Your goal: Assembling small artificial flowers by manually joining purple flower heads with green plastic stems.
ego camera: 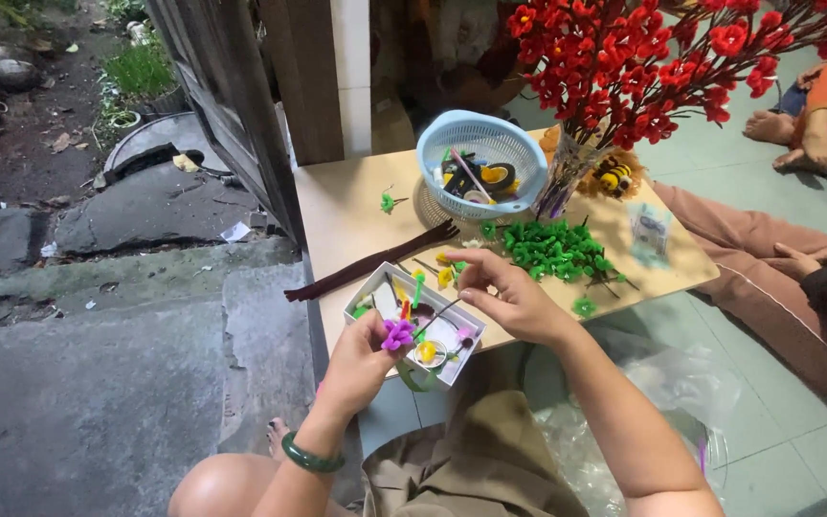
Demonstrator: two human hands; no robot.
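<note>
Low table [356, 206] with basket [519, 144], green pieces [552, 249]; left hand [361, 359] fingers pinch purple flower [397, 333]; right hand [509, 292] fingers pinch stem [440, 312].

A home doorway: tiled floor [768, 450] at five o'clock, low craft desk [337, 206] at center, wooden door [227, 96] and dirt yard [31, 115] at ten o'clock.

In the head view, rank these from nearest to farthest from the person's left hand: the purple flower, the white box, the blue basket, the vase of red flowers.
From the left hand:
1. Purple flower, held at its fingertips.
2. White box, just beyond the hand on the table's near edge.
3. Blue basket, at the table's far side.
4. Vase of red flowers, right of the basket, slightly farther.
</note>
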